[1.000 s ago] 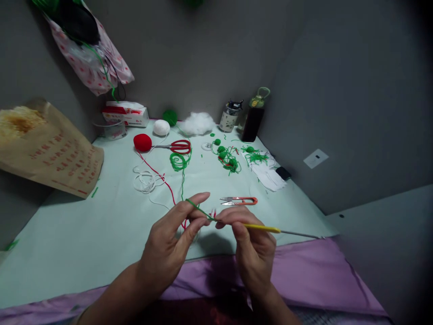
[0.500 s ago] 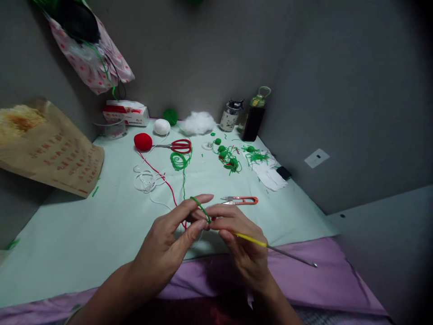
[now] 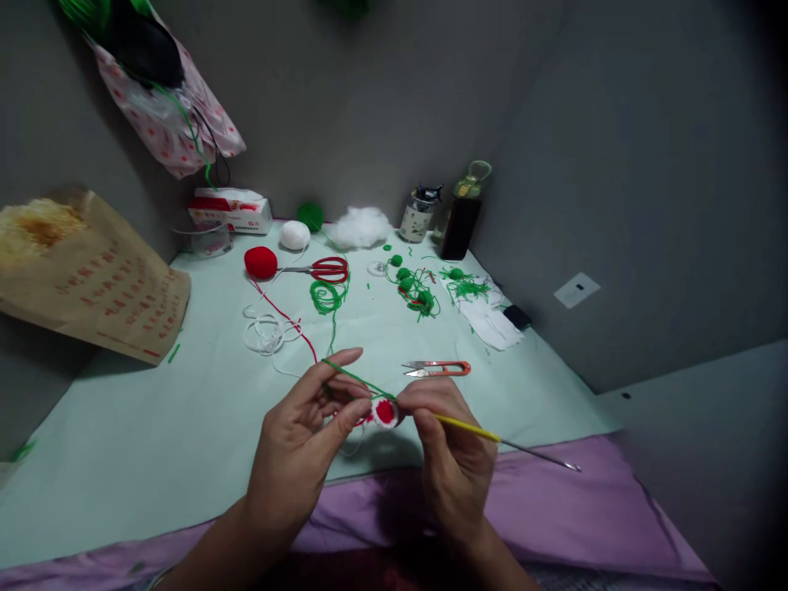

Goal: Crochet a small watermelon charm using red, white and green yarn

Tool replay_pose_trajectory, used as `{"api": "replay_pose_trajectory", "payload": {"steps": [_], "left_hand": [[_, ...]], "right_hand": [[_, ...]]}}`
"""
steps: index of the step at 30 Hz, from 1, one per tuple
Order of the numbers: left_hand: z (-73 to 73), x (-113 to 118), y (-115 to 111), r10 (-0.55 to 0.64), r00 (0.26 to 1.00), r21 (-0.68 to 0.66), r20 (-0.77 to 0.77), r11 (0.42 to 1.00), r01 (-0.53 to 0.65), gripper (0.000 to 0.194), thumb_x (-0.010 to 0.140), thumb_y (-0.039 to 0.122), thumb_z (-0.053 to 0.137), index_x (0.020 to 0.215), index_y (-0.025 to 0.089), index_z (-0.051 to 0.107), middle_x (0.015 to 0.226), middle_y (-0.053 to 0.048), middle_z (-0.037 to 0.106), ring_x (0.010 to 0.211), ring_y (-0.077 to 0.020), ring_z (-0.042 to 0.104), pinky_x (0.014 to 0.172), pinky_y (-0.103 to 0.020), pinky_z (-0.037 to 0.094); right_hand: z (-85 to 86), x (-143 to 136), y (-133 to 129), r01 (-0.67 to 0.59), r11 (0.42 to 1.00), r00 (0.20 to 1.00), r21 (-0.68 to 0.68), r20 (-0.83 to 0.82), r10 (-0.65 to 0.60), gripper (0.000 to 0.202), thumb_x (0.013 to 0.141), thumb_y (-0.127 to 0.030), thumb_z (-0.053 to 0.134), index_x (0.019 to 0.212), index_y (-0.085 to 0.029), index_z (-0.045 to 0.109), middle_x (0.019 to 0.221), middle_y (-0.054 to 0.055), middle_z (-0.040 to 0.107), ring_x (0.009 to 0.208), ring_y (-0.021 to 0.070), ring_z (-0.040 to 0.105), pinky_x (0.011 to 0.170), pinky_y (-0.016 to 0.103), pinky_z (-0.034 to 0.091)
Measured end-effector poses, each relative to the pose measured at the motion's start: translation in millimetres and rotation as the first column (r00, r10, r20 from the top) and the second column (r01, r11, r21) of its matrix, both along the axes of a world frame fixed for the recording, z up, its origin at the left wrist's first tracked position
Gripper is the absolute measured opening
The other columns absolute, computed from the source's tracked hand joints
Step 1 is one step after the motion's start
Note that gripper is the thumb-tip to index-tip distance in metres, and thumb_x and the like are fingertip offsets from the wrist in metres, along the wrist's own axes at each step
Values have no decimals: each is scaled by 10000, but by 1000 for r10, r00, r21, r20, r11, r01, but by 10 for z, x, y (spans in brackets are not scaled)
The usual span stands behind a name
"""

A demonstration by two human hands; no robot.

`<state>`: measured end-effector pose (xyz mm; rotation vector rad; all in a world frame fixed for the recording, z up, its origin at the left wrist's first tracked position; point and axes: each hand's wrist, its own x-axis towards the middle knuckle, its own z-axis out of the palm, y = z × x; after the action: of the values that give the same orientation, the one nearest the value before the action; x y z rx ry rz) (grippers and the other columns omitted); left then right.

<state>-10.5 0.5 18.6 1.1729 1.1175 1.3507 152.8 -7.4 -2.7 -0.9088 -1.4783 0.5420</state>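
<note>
Between my fingertips is a small round crochet piece (image 3: 385,413), red in the middle with a white rim. My left hand (image 3: 308,427) pinches its left edge, and green yarn (image 3: 357,377) runs taut over the raised forefinger to the piece. My right hand (image 3: 455,451) is closed at the piece's right edge and also grips a crochet hook (image 3: 474,427) by its yellow handle, the metal tip pointing away to the right. Red yarn (image 3: 289,316) and white yarn (image 3: 268,331) trail from the left hand's side. The orange thread snips (image 3: 437,368) lie just beyond my hands.
Farther back lie red-handled scissors (image 3: 326,269), a red yarn ball (image 3: 261,263), a white yarn ball (image 3: 295,235), stuffing (image 3: 362,227) and green crocheted bits (image 3: 419,295). A paper bag (image 3: 129,287) leans at the left; a bottle (image 3: 461,217) stands near the right wall.
My hands have drawn slightly apart, and the red-and-white piece has come into view between them. The green yarn now stretches longer from the left forefinger; the hook has shifted slightly right.
</note>
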Motion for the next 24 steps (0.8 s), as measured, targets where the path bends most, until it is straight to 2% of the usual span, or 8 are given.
{"api": "replay_pose_trajectory", "payload": {"steps": [5, 9, 15, 17, 20, 22, 24], "left_hand": [[-25, 25, 5, -32, 999, -66, -13, 997, 32, 351, 858, 256, 766, 1204, 213, 726, 847, -7, 747, 816, -162, 733, 766, -238, 603], [-19, 24, -3, -82, 997, -92, -16, 993, 80, 323, 906, 294, 727, 1224, 237, 721, 854, -1, 727, 783, -161, 708, 756, -262, 587], [-11, 65, -6, -118, 974, -189, 193, 970, 155, 420, 789, 255, 869, 1187, 238, 735, 839, 18, 708, 811, -141, 681, 802, -237, 544], [-16, 85, -5, -145, 937, -221, 319, 950, 223, 454, 777, 268, 892, 1203, 236, 739, 840, 22, 689, 810, -126, 649, 783, -218, 519], [-2, 94, 0, -166, 824, -284, 542, 886, 366, 531, 762, 279, 911, 1257, 216, 730, 841, 21, 658, 784, -107, 605, 767, -213, 492], [16, 80, 4, -159, 743, -314, 650, 835, 453, 595, 731, 264, 932, 1283, 190, 723, 845, 10, 658, 781, -102, 599, 788, -219, 482], [31, 56, 6, -156, 696, -314, 701, 809, 497, 652, 701, 245, 953, 1303, 172, 712, 839, 3, 661, 768, -99, 598, 788, -222, 475]], "right_hand": [[-10, -6, 5, 21, 999, 1000, 29, 23, -22, 232, 1029, -127, 537, 1008, -242, 737, 838, 10, 675, 816, 173, 632, 745, 304, 549], [-30, -13, -19, 45, 990, 991, 130, 121, -61, 257, 1009, -76, 547, 1085, -234, 735, 884, 32, 706, 836, 184, 670, 751, 316, 571], [-140, 38, -75, 72, 961, 957, 267, 252, -142, 345, 1012, -104, 577, 1285, -263, 716, 1005, 69, 699, 881, 194, 711, 728, 320, 614], [-182, 83, -74, 61, 940, 920, 337, 346, -183, 422, 1000, -101, 599, 1370, -288, 679, 1030, 70, 692, 904, 202, 716, 735, 323, 631], [-217, 118, -65, 6, 904, 861, 428, 458, -222, 532, 957, -86, 666, 1447, -292, 627, 1052, 66, 683, 936, 206, 718, 759, 308, 646], [-215, 99, -58, 2, 915, 885, 403, 425, -189, 497, 971, -96, 648, 1427, -293, 645, 1053, 68, 679, 942, 211, 720, 753, 310, 648], [-190, 58, -52, 32, 936, 931, 350, 329, -155, 412, 1004, -113, 592, 1352, -306, 698, 1005, 63, 682, 889, 205, 725, 695, 299, 642]]}}
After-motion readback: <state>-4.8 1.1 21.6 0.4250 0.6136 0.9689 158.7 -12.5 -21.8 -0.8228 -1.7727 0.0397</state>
